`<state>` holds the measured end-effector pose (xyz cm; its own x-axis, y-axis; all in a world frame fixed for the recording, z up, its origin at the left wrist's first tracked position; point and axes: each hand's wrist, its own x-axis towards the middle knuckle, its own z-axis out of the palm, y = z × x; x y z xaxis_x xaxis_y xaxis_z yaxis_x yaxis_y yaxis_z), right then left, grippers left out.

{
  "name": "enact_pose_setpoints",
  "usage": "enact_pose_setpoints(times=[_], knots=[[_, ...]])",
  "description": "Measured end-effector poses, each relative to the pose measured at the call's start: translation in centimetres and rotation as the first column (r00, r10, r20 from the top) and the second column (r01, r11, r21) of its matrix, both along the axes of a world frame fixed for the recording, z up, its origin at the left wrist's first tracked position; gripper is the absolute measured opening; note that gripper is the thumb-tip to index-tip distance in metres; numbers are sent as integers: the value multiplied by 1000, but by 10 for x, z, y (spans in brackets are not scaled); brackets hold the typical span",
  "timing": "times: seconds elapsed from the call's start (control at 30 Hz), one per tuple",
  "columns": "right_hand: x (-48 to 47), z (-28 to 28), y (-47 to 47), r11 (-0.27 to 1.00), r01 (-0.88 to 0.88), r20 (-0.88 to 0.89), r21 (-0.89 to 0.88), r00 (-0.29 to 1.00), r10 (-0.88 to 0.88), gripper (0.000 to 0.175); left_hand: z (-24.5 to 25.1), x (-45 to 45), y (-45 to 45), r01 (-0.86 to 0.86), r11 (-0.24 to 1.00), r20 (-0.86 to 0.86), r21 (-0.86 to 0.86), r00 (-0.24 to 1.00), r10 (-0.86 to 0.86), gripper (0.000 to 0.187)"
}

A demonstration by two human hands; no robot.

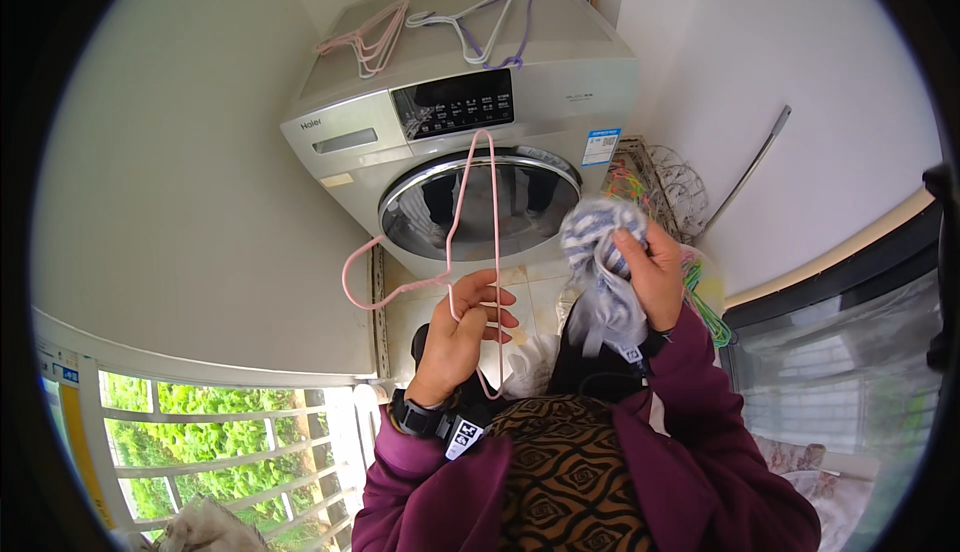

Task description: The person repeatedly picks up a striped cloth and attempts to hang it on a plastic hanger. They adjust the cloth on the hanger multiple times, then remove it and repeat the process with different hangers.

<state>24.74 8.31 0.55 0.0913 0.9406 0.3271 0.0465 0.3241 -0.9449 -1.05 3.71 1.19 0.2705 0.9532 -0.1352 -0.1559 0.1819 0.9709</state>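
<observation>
My left hand (pixel 463 327) grips a pink clothes hanger (pixel 452 229) by one side near its neck, with the hook out to the left and the loop standing in front of the washer door. Bunched in my right hand (pixel 656 274) is a blue-and-white striped cloth (pixel 600 241), partly blurred; its lower end hangs loose. The cloth and the hanger are apart. Before me stands a Haier front-loading washing machine (pixel 450 132) with its round door (pixel 480 207) closed.
On the washer's top lie several pink hangers (pixel 367 38), a white hanger (pixel 469 19) and a purple hanger (pixel 529 27). Coiled wire racks (pixel 675 184) and green hangers (pixel 703 297) sit at the right. A metal pole (pixel 750 169) leans on the wall. A barred window (pixel 225 439) is at lower left.
</observation>
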Motion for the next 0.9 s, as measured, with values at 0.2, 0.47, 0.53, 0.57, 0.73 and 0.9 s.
enact_pose_setpoints(times=[0.2,0.47,0.53,0.57,0.73,0.9], knots=[[-47,7,-18,975,-136,-303,175,935,184,22,4,11,-2,33,999,26,11,999,-34,46],[-90,-3,-34,938,-335,-143,-92,937,320,21,5,16,-7,-31,994,-24,105,999,34,34],[-97,-8,-30,976,-207,-187,-62,963,192,23,4,17,-7,-34,990,-47,140,998,41,33],[-99,-10,-29,976,-209,-204,-60,960,193,24,4,18,-7,-35,980,-94,197,994,54,34],[-106,-20,-27,991,-134,-64,-26,989,132,18,5,21,-7,44,954,-326,296,943,58,30],[-100,-14,22,994,112,-41,3,993,-112,24,5,26,-12,111,964,-324,241,946,-28,23]])
